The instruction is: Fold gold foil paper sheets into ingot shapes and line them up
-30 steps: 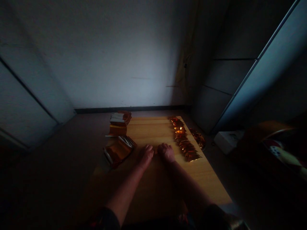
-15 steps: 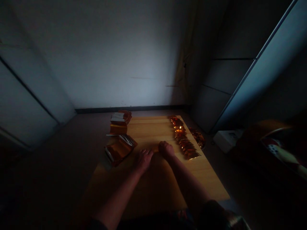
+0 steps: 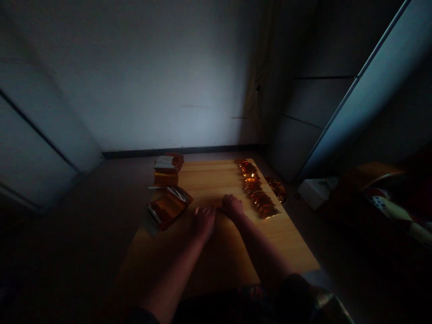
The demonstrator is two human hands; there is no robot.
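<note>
My left hand point(image 3: 204, 221) rests at the middle of the wooden table point(image 3: 209, 177), its fingers curled. Close to its right is my right hand point(image 3: 232, 206), also closed, knuckles up. Something dark and thin shows in the small gap between them, too dim to make out. Left of my left hand lies a stack of orange-brown sheets point(image 3: 172, 206) with white edges. Behind that stack are more orange sheets point(image 3: 166, 179) and a pile with white strips point(image 3: 165, 162). A long row of shiny, folded orange foil pieces point(image 3: 254, 186) runs along the table's right side.
More shiny foil pieces point(image 3: 276, 189) sit beyond the table's right edge, lower down. A white box point(image 3: 315, 192) stands on the floor at the right. Further right is a brown, curved-edged object point(image 3: 378, 175) with patterned cloth. A wall rises behind the table.
My left hand has turned slightly and its fingers are more curled. My right hand stays nearly in place beside it. The whole view has shifted a little.
</note>
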